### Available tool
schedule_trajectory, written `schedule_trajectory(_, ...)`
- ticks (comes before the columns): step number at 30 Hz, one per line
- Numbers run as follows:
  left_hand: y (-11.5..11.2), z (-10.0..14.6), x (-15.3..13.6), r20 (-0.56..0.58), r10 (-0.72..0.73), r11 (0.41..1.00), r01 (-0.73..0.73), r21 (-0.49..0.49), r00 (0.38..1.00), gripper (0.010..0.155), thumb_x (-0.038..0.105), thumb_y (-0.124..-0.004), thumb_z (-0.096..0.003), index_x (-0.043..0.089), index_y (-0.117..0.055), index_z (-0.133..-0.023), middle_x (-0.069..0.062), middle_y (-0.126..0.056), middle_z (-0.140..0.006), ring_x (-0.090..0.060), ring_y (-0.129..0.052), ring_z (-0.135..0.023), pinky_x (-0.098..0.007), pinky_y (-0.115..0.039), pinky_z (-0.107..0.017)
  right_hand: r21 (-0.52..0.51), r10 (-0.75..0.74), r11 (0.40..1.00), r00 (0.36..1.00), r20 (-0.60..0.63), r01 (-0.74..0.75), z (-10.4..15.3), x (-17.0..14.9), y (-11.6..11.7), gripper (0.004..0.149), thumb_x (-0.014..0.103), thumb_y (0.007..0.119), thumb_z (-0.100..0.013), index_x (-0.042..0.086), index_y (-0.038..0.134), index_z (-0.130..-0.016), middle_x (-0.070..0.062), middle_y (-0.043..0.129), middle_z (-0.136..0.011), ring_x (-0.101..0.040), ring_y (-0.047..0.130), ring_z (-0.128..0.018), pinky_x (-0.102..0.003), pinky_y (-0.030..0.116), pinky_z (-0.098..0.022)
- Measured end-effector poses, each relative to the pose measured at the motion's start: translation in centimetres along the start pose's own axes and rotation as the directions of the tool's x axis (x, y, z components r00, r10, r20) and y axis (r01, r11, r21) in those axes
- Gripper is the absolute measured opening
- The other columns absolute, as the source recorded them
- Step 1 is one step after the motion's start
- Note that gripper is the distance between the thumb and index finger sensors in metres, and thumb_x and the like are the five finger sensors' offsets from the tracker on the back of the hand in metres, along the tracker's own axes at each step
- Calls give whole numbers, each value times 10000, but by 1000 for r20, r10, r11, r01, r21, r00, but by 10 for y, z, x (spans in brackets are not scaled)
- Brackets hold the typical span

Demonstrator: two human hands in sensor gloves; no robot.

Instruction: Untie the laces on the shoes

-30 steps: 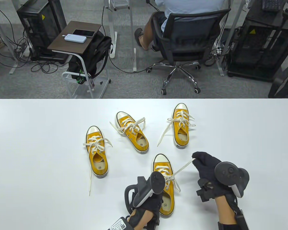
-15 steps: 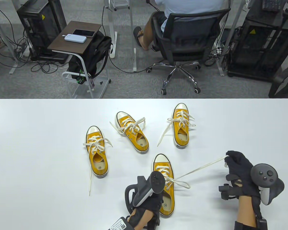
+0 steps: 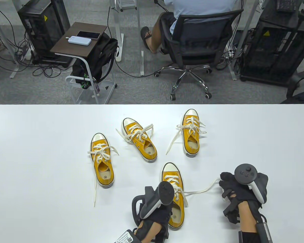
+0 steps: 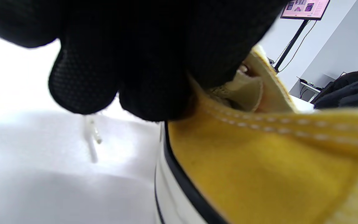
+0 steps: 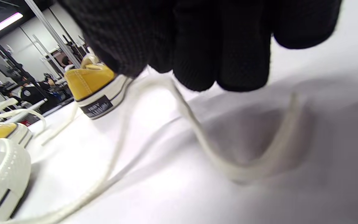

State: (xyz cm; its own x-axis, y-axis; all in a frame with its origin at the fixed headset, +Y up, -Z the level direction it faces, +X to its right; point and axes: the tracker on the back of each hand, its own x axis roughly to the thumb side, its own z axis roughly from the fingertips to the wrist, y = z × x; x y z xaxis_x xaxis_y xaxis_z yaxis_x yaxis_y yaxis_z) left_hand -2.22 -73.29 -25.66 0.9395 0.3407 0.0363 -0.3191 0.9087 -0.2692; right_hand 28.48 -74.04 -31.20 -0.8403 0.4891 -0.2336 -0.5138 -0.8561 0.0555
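Now the lace runs rightward from the nearest sneaker to the right hand.

Right hand [image 3: 234, 188] rests on the white table [image 3: 40, 177], fingers curled over the cream lace [image 3: 202, 189], which trails slack to the nearest yellow sneaker [image 3: 176, 200], toe pointing away. Left hand [image 3: 155, 217] grips that sneaker's collar near the heel. Judging by this, any further pull goes rightward, across the shoe's long axis; three other sneakers lie farther off.

Your left hand [image 3: 157, 215]: tracker hides its fingers, grip unreadable | nearest shoe [image 3: 176, 200]: heel side covered by that hand | lace [image 5: 197, 130]: blurred, its end lost under your right hand [image 3: 233, 187] fingers | seated person [image 3: 192, 10]: cut off at top edge
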Motion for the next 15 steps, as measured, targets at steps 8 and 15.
schedule_trajectory(8, 1, -1, -2, 3, 32, 999, -32, -29, 999, 450, 424, -847, -465, 170, -934, -826, -17, -1093, -582, -311, -1074, -511, -495, -853, -386, 44, -121, 993, 954, 274, 113, 19, 46, 5, 567, 413, 846, -436, 138, 798, -930, -280, 820, -941, -500, 861, -755, -689, 644, -569)
schedule_trajectory(15, 4, -1, -6, -3, 93, 992, -93, -87, 996, 512, 468, -821, -466, 157, -908, -863, -46, -1075, -636, -342, -1052, -556, -517, -833, -413, 178, -63, 984, 888, 455, -22, 28, 92, 60, 605, 437, 858, -414, 140, 777, -936, -247, 834, -924, -467, 876, -736, -673, 659, -567)
